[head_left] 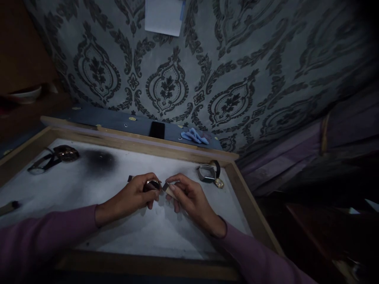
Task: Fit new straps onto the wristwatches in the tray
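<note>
In the middle of the view my left hand (137, 193) is closed around a round watch (152, 185) with a dark face and a shiny rim. A dark strap end (130, 178) shows just behind that hand. My right hand (188, 195) pinches a small flat block (169, 189), pale with a darker end, between thumb and fingers. Its dark end points at the watch's right edge. Whether the two touch, I cannot tell. Both hands are above the white surface of a wood-rimmed tray (142, 148).
At the tray's right lie a grey-banded watch (206, 173) and a gold round watch (219, 183). More watches (66, 153) sit at the left, near a dark smudge. A brush-like tool (10, 207) lies front left. Beyond the rim are a phone (156, 129) and a blue cloth (194, 136).
</note>
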A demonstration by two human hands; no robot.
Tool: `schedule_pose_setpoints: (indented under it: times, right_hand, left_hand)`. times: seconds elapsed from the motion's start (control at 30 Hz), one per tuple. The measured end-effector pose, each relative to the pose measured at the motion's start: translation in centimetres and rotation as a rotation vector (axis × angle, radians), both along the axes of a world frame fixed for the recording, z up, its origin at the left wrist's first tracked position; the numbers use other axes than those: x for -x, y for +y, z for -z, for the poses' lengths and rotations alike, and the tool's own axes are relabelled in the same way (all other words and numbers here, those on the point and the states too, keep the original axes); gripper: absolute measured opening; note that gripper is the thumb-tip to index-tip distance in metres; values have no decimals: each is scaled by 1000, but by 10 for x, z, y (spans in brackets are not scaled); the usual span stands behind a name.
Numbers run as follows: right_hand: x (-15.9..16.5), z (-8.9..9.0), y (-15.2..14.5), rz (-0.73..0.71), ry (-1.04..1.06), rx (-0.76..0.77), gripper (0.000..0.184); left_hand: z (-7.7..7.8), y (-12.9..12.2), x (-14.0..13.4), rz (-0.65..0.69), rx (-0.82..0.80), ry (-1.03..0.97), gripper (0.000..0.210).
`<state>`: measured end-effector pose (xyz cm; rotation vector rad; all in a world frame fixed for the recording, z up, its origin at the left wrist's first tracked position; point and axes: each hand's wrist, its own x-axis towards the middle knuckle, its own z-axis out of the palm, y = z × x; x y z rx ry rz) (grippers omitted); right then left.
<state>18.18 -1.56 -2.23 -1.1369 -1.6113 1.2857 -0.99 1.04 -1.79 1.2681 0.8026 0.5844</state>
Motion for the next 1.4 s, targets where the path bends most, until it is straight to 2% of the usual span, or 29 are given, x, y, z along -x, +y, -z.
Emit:
schedule_pose_setpoints:
  times: [0.23, 0.67, 0.93, 1.2, 1.4]
  right_hand:
    - [0, -1, 0, -9, -80, -59, 21]
    - [0, -3, -1, -12, -161, -120, 22]
    - [-2, 0, -2, -19, -302, -301, 20]
    - [-3, -3, -4, -80, -389, -424, 27]
    - [-4, 0, -4, -99, -394, -415, 28]
  left_hand:
    - [-2, -1, 2, 24, -93, 40, 13]
    - [-1, -2, 3, 29, -97, 39, 9]
    - [-1, -2, 3, 38, -103, 48, 8]
    - [1, -3, 3, 53, -51, 41, 11]
    - [-3, -3, 3, 51, -11, 50, 17]
